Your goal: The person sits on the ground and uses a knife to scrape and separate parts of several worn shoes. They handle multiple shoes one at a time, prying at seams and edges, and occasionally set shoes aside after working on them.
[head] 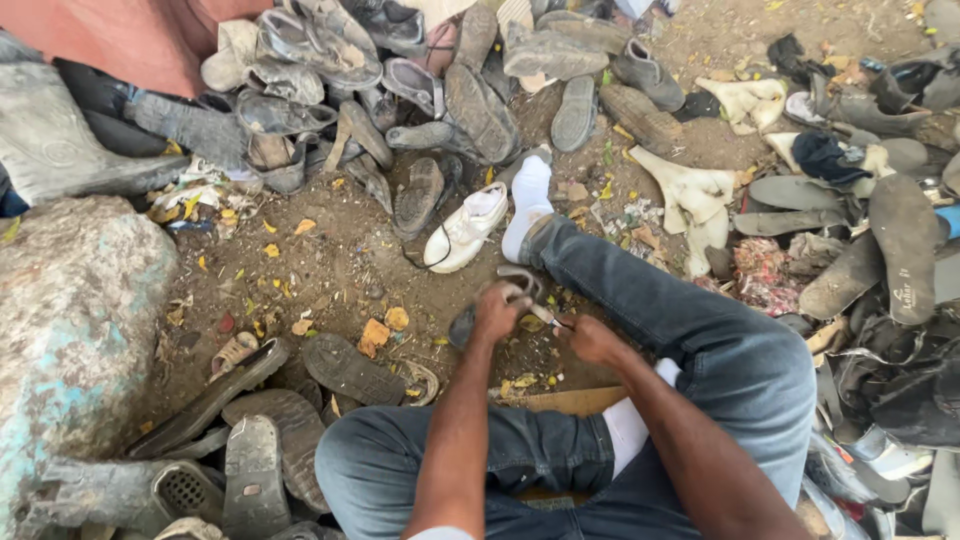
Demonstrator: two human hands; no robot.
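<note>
- Sitting on dirt, we note worn soles (470, 100) heaped ahead, a white shoe (465, 228) near our socked foot (527, 200).
- Left hand (497, 312) fingers clamp a dark shoe piece (520, 285) between our knees.
- Right hand (592, 338) fingers pinch a small tool (548, 316) against it.

1 head view, looking steeply down, close over lap

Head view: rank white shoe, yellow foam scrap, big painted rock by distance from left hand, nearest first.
From the left hand:
1. White shoe, just beyond it, up and slightly left.
2. Yellow foam scrap, on the dirt to its left.
3. Big painted rock, far left edge.
</note>
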